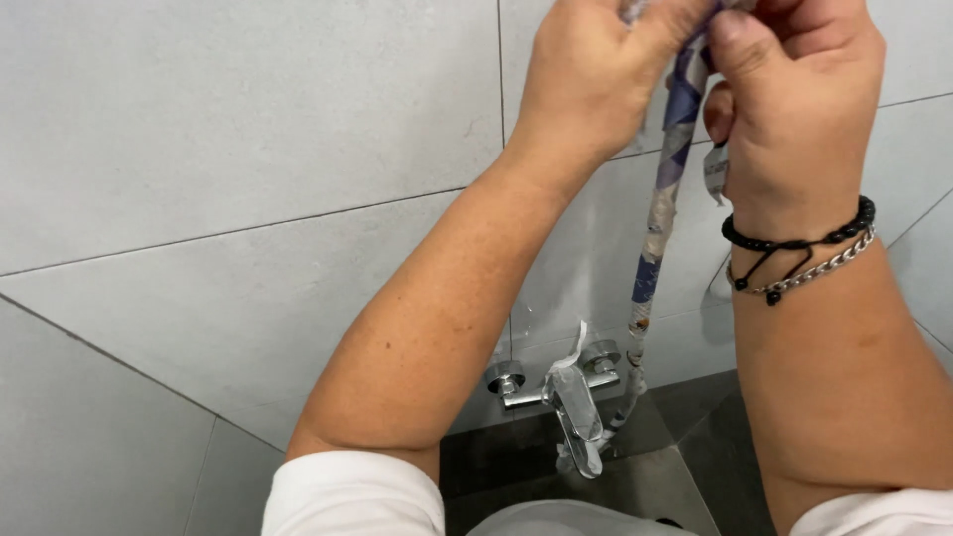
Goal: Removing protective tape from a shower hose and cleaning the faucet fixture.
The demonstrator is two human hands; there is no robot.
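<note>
White sleeves [352, 494] are showing at the bottom edge, both forearms reaching up toward the grey tiled wall [228, 149]. Right wrist is wearing a black bead bracelet [799, 238] and a silver chain bracelet [809, 270]. Left hand [586, 79] is pinching the top of a paper-wrapped hose [660, 199] — grip closed on the wrapping near the top edge. Right hand [794, 99] is clamping the same wrapping just beside it, thumb and fingers pressed together on the blue-and-white paper. The hose is hanging down between the arms, running to a chrome mixer tap [571, 392] mounted on the wall below — its lever is pointing down toward the dark floor [695, 437].
</note>
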